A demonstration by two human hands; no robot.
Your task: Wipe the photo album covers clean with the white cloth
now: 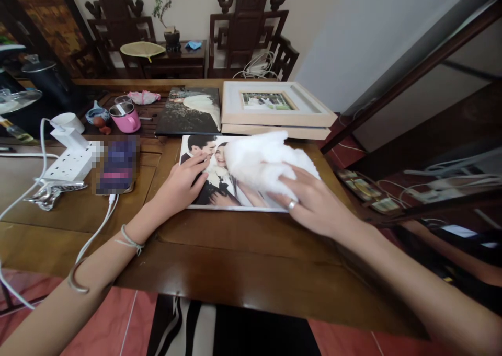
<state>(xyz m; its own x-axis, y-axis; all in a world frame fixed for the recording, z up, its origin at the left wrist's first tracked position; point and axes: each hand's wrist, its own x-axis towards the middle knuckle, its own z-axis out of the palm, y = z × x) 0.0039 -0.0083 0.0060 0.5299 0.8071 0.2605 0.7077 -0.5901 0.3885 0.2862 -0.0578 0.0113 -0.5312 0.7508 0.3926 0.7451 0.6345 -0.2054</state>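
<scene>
Wedding photo [207,186] flat, face up; white cloth [259,162] bunched on its rt half.

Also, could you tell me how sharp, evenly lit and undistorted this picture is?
Head view: soft, even light; the white cloth at the right hand is washed out; a pixelated patch sits beside the power strip; edges bend, wide-angle; left hand and photo print sharp.

The tabletop [243,256] is dark polished wood with a soft sheen. The photo print [207,186] looks glossy and smooth. The white cloth [261,160] is fluffy and matt. The picture frame [274,118] is pale matt wood. The pink mug [126,118] and white power strip [70,162] look like smooth plastic.
</scene>
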